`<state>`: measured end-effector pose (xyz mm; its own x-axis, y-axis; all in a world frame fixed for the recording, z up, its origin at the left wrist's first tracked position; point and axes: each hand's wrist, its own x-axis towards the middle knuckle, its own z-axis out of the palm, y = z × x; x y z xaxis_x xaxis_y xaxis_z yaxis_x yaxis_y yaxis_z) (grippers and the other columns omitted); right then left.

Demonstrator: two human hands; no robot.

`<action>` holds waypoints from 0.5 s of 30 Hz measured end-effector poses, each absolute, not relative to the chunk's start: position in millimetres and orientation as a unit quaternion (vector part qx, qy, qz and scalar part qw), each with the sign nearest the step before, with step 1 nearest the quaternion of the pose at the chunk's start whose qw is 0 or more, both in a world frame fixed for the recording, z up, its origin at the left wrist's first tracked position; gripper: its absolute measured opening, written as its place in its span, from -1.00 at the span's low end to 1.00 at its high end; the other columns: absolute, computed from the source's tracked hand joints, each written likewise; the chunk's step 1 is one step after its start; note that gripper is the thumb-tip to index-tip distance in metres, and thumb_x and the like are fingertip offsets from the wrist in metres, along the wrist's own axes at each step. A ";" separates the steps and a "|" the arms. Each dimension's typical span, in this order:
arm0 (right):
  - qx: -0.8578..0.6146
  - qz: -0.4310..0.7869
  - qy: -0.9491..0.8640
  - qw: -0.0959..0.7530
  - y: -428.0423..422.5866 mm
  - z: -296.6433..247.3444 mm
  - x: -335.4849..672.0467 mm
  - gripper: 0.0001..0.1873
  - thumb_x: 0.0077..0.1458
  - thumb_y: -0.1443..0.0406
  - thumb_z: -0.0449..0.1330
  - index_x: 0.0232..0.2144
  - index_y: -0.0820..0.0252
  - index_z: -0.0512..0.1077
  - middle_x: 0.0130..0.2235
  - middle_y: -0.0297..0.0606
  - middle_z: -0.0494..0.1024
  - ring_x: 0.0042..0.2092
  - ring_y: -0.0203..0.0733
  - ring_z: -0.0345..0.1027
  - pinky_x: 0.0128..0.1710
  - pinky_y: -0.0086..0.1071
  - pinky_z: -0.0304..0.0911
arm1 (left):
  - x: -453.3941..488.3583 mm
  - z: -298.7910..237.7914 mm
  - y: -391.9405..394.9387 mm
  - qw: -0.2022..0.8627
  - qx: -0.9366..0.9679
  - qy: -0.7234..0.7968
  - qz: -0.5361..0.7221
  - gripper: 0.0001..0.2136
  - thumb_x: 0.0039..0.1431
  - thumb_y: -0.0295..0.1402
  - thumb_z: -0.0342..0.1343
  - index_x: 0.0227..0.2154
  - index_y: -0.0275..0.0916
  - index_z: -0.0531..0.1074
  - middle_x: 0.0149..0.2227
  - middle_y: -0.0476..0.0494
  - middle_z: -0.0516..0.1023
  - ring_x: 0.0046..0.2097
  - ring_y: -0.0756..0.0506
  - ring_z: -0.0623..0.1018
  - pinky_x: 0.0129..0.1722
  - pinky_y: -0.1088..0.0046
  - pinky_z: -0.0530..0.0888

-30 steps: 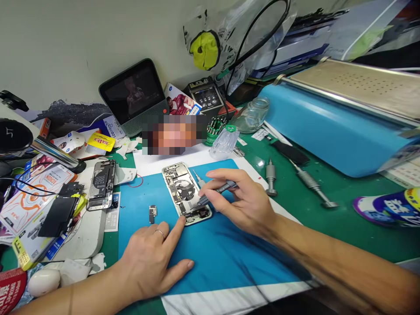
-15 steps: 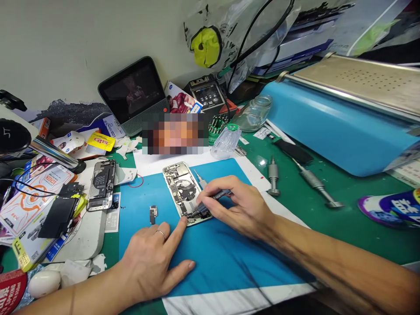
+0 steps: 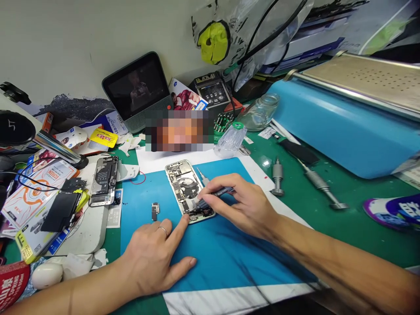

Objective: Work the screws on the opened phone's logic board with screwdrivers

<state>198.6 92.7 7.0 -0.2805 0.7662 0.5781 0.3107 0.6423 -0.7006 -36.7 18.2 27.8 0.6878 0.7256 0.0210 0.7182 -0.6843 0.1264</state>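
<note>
An opened phone [image 3: 190, 188] lies on the blue mat [image 3: 262, 267], its inner parts and a round coil exposed. With its index finger stretched out, my left hand [image 3: 155, 249] touches the phone's lower left edge; the thumb is spread. My right hand [image 3: 243, 201] pinches dark tweezers [image 3: 223, 191] over the phone's lower right part. Their tips are hard to make out among the components. Just beyond these fingers a screwdriver [image 3: 203, 176] shows its thin tip; its rear is hidden. Left of the phone, a small metal phone part [image 3: 155, 211] rests on the mat.
Another opened phone assembly [image 3: 104, 181] lies at left, beside boxes [image 3: 46, 192]. Two grey screwdrivers [image 3: 277, 177] [image 3: 323, 188] stand and lie at right. Behind are a clear plastic cup [image 3: 230, 140], a glass jar [image 3: 260, 113], a smart display [image 3: 138, 89] and a blue-sided machine [image 3: 341, 131].
The camera view has shifted slightly, so the scene sits a little further right. Both hands keep nearly the same places at the phone.
</note>
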 end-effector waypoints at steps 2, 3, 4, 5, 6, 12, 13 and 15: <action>-0.352 0.227 -0.766 0.487 92.8 6.7 198.6 -0.84 0.20 0.35 0.22 -0.17 0.02 0.37 -0.35 -0.37 0.62 -0.37 -0.21 0.57 -0.39 -0.37 0.52 | -36.7 27.4 18.7 0.052 0.917 0.393 0.037 -0.43 0.44 -0.03 -0.24 0.31 -0.35 0.06 -0.27 -0.17 0.49 -0.35 -0.17 0.57 -0.41 0.29 0.50; -0.351 0.225 -0.767 0.487 92.8 6.7 198.7 -0.84 0.21 0.34 0.22 -0.17 0.02 0.37 -0.34 -0.36 0.62 -0.37 -0.21 0.57 -0.38 -0.37 0.52 | -36.8 27.3 18.9 0.051 0.917 0.393 0.038 -0.43 0.44 -0.03 -0.24 0.31 -0.35 0.06 -0.27 -0.18 0.49 -0.35 -0.17 0.57 -0.41 0.29 0.49; -0.350 0.224 -0.768 0.488 92.9 6.7 198.8 -0.84 0.21 0.34 0.22 -0.16 0.02 0.36 -0.34 -0.35 0.62 -0.36 -0.20 0.57 -0.38 -0.36 0.52 | -36.9 27.3 18.9 0.050 0.918 0.392 0.039 -0.42 0.44 -0.03 -0.23 0.31 -0.35 0.06 -0.27 -0.18 0.49 -0.36 -0.17 0.57 -0.42 0.29 0.49; -0.348 0.223 -0.768 0.488 93.0 6.8 199.0 -0.85 0.22 0.34 0.21 -0.16 0.02 0.36 -0.34 -0.35 0.62 -0.36 -0.21 0.57 -0.38 -0.37 0.52 | -37.1 27.4 18.8 0.049 0.918 0.391 0.038 -0.42 0.44 -0.03 -0.23 0.31 -0.35 0.06 -0.27 -0.18 0.49 -0.36 -0.17 0.57 -0.42 0.29 0.49; -0.347 0.223 -0.768 0.490 93.0 7.0 199.2 -0.85 0.22 0.33 0.21 -0.16 0.03 0.36 -0.34 -0.34 0.62 -0.36 -0.21 0.57 -0.38 -0.37 0.52 | -37.2 27.5 18.5 0.048 0.918 0.391 0.038 -0.42 0.43 -0.02 -0.23 0.31 -0.34 0.05 -0.27 -0.18 0.49 -0.37 -0.17 0.57 -0.42 0.29 0.49; -0.357 0.220 -0.760 0.496 93.4 8.1 199.8 -0.83 0.23 0.32 0.22 -0.13 0.03 0.36 -0.34 -0.34 0.61 -0.35 -0.21 0.57 -0.42 -0.38 0.51 | -38.0 27.5 16.5 0.050 0.917 0.395 0.030 -0.43 0.43 -0.01 -0.23 0.31 -0.32 0.05 -0.26 -0.18 0.50 -0.36 -0.17 0.57 -0.41 0.30 0.48; -0.358 0.222 -0.758 0.498 93.3 8.1 199.8 -0.82 0.23 0.31 0.22 -0.12 0.03 0.36 -0.34 -0.34 0.61 -0.34 -0.21 0.57 -0.43 -0.38 0.51 | -38.3 27.3 16.7 0.055 0.916 0.397 0.030 -0.43 0.43 -0.02 -0.22 0.31 -0.31 0.04 -0.26 -0.18 0.51 -0.35 -0.17 0.58 -0.41 0.30 0.48; -0.356 0.233 -0.752 0.504 92.9 7.4 199.7 -0.80 0.23 0.31 0.22 -0.09 0.01 0.36 -0.33 -0.35 0.62 -0.33 -0.20 0.57 -0.40 -0.37 0.52 | -38.9 27.2 17.8 0.077 0.912 0.402 0.036 -0.42 0.43 -0.03 -0.21 0.33 -0.30 0.00 -0.26 -0.16 0.52 -0.34 -0.17 0.58 -0.40 0.32 0.47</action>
